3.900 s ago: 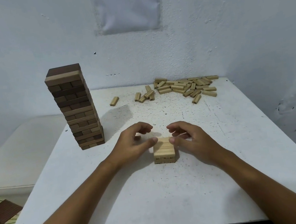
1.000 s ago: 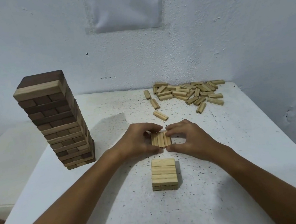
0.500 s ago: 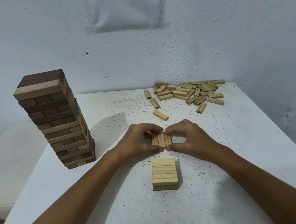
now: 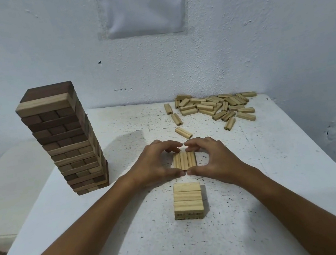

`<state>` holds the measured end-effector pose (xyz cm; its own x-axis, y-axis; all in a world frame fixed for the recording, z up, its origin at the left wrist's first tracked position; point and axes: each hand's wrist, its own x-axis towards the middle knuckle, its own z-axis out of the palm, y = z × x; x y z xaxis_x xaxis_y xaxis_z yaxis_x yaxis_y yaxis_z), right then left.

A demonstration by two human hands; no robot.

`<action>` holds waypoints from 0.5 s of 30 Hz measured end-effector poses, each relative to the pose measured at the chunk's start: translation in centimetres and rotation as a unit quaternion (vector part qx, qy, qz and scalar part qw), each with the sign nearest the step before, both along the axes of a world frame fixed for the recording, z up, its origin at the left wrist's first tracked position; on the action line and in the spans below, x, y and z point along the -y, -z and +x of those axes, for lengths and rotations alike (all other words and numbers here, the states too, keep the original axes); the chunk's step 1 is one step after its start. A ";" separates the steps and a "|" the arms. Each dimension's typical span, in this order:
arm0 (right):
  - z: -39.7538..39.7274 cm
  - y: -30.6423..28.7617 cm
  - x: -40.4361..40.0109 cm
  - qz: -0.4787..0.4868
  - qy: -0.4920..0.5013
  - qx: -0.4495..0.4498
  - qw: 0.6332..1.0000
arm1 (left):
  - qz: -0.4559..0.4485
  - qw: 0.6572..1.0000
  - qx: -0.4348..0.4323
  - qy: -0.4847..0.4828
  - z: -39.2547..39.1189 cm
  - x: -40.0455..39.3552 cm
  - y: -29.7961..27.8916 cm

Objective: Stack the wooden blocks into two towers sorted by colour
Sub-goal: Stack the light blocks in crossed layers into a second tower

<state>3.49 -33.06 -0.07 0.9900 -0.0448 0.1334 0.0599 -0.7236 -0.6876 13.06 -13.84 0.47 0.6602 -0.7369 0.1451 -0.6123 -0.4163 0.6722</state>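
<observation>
Together, left hand (image 4: pixel 153 163) and right hand (image 4: pixel 214 159), grip around three light blocks (image 4: pixel 184 160).

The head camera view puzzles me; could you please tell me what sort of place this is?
Probably a plain indoor room with a makeshift work corner: a white speckled table pushed against a rough white plaster wall, a white paper sheet fixed to that wall, and a second pale low table at left.

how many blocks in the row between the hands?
3. They lie side by side in one row on the table, left hand and right hand pressing its ends. None looks hidden.
</observation>
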 end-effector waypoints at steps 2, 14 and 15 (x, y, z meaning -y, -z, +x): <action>0.0 0.0 0.0 0.001 -0.001 -0.001 1.000 | -0.003 1.000 -0.004 -0.001 0.0 0.0 0.0; 0.2 -0.3 -0.1 0.026 -0.001 -0.011 1.000 | -0.013 0.999 -0.028 -0.016 0.1 0.2 0.1; 0.2 -0.4 -0.1 0.032 0.000 -0.013 0.999 | -0.016 0.999 -0.033 -0.018 0.1 0.3 0.0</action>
